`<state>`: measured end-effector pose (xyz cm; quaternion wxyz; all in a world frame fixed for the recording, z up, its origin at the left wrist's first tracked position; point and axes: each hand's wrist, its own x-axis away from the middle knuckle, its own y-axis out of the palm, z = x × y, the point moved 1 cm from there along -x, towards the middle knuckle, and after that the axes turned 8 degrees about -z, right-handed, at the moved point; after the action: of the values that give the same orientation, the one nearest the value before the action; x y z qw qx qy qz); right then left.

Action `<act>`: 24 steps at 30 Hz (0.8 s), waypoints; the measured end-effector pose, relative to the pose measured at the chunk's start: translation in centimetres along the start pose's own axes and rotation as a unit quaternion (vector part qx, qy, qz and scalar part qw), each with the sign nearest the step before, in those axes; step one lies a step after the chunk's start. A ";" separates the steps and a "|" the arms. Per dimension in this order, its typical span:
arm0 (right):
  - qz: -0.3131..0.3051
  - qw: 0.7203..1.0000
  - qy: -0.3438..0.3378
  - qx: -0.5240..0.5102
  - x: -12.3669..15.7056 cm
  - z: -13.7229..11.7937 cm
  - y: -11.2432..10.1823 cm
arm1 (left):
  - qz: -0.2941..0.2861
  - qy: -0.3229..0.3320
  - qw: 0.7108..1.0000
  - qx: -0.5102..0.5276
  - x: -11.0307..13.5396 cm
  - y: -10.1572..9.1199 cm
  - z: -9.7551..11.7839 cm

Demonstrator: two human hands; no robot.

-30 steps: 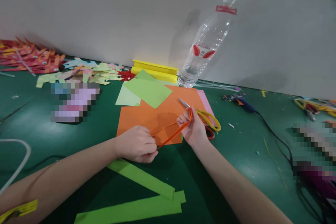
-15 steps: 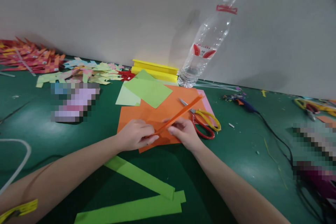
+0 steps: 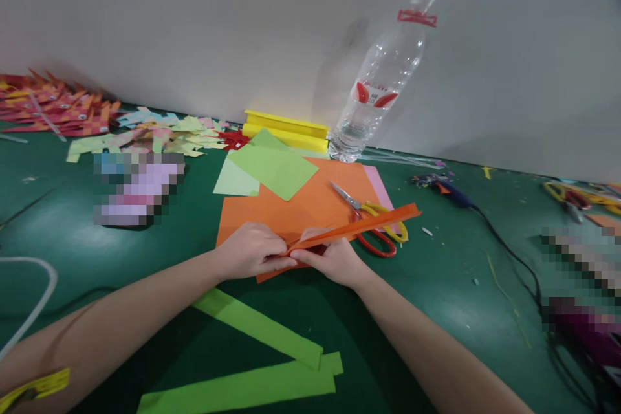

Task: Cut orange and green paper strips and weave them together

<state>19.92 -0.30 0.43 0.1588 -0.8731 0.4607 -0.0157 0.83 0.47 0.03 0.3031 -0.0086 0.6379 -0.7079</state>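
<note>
A narrow folded strip of orange paper [image 3: 373, 222] slants up to the right between my hands. My left hand [image 3: 255, 251] pinches its near end between thumb and fingers. Close beside it, my right hand [image 3: 332, 259] grips the same strip with the thumb in front and the fingers mostly hidden behind. Beneath both hands lie orange paper sheets [image 3: 252, 212]. Scissors [image 3: 356, 205] with one red and one yellow handle rest on the sheets, partly covered by the strip. Two green paper strips [image 3: 262, 323] lie on the table nearer to me.
A clear plastic bottle [image 3: 376, 90] leans against the wall. Light green paper [image 3: 276, 165] and folded yellow paper [image 3: 286, 132] lie at the back. Paper scraps [image 3: 165, 132] and red woven pieces [image 3: 58, 103] are heaped at left. A dark-blue-handled corded tool [image 3: 456, 194] sits at right.
The free end of the orange strip has swung down and to the right. My right hand has shifted slightly left, closer to my left hand, and its thumb has come up to the strip.
</note>
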 end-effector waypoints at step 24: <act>0.178 0.953 0.049 -0.242 -0.8 1.5 -1.0 | -0.062 -0.017 0.995 0.074 0.0 0.5 -0.4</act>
<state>20.55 1.24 -0.59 -0.0798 -0.7875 0.6056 0.0820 0.90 0.84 -0.46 0.2695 -0.0379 0.5768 -0.7702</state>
